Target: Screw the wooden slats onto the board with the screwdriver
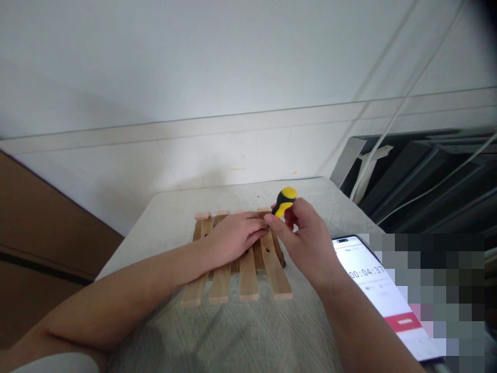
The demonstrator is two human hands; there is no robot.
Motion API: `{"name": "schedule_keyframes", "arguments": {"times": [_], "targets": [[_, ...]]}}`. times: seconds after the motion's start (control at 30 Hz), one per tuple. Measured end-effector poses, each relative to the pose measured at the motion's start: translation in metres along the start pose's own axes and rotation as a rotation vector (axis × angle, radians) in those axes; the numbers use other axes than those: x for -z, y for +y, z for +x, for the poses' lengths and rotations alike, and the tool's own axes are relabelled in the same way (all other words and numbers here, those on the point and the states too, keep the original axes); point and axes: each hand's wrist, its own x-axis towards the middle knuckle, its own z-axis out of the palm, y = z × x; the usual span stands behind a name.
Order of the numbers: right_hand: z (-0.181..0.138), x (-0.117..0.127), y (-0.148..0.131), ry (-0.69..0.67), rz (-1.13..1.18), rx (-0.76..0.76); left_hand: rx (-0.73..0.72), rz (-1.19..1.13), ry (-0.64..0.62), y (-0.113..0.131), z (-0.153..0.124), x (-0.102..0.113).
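A slatted wooden rack (247, 274) made of several pale slats lies flat on a small white table (233, 331). My left hand (233, 239) rests palm down on the slats, fingers stretched flat and pressing the rack. My right hand (308, 241) is closed around a screwdriver with a yellow and black handle (284, 200), held upright over the rack's right slat. The screwdriver's shaft and tip are hidden behind my fingers.
A phone (382, 298) showing a running timer lies at the table's right edge, partly covered by a blurred patch. White wall and tiles stand behind the table. Dark panels and white cables (392, 124) are at the right, a brown wooden surface (42, 228) at the left.
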Motion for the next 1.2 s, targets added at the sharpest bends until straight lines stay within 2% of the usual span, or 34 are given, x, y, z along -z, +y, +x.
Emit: {"name": "schedule_keyframes", "arguments": {"times": [0.1,0.47,0.6,0.73,1.07,1.2], "targets": [[-0.001,0.0016,-0.0002,-0.046,0.059,0.027,0.011,0.001,-0.021,0.0003,0.001,0.0],[-0.003,0.0017,0.004,-0.023,0.138,0.048,0.057,-0.006,-0.049,-0.0009,0.0011,-0.0011],[-0.001,0.0004,0.002,-0.043,0.076,-0.007,0.055,-0.029,-0.047,-0.0007,0.0011,-0.0008],[0.001,-0.0008,0.0003,0.004,0.061,-0.04,0.062,-0.017,-0.052,-0.0008,0.0007,-0.0008],[-0.0027,0.0009,0.0014,-0.016,0.031,0.069,0.071,-0.01,-0.045,-0.0003,0.0019,-0.0002],[-0.0018,-0.0018,0.0035,0.064,-0.078,0.058,0.053,0.01,-0.023,-0.0021,0.0009,-0.0013]]}}
